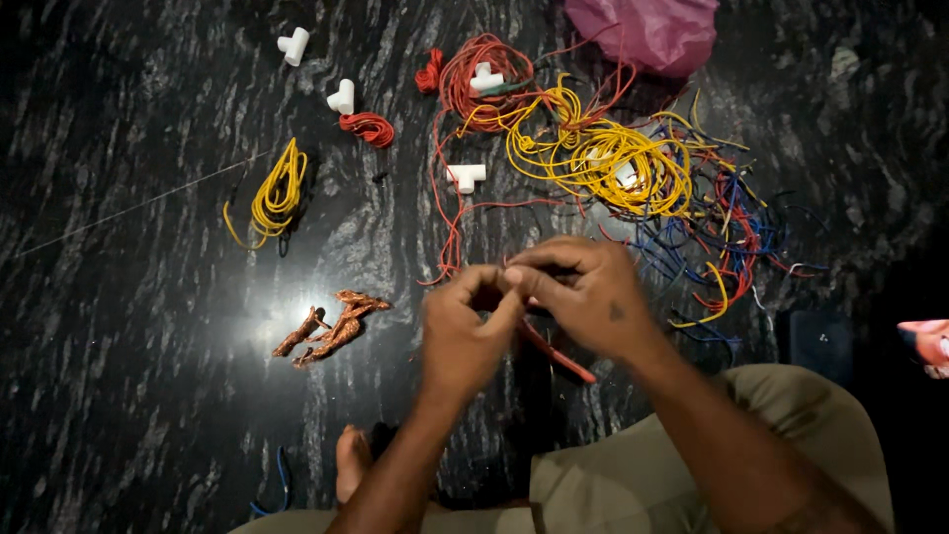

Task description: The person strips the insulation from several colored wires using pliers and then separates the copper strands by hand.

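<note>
Currently both the left hand (pixel 465 331) and right hand (pixel 583 297) pinch a red wire (pixel 559 354) between fingertips; grip close together, keeping it clear of the tangled wires (pixel 613 163) on the floor (pixel 129 396).

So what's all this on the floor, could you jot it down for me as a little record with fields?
surface: dark polished stone floor
left hand: fingertips pinched on a red wire
right hand: pinching the same wire, touching the left
wire pile: tangled yellow, red and blue wires beyond the hands
coiled bundles: yellow coil, small red coil
fittings: white tee pieces, several scattered
stripped bits: copper strands left of the hands
other: pink bag at top
</note>
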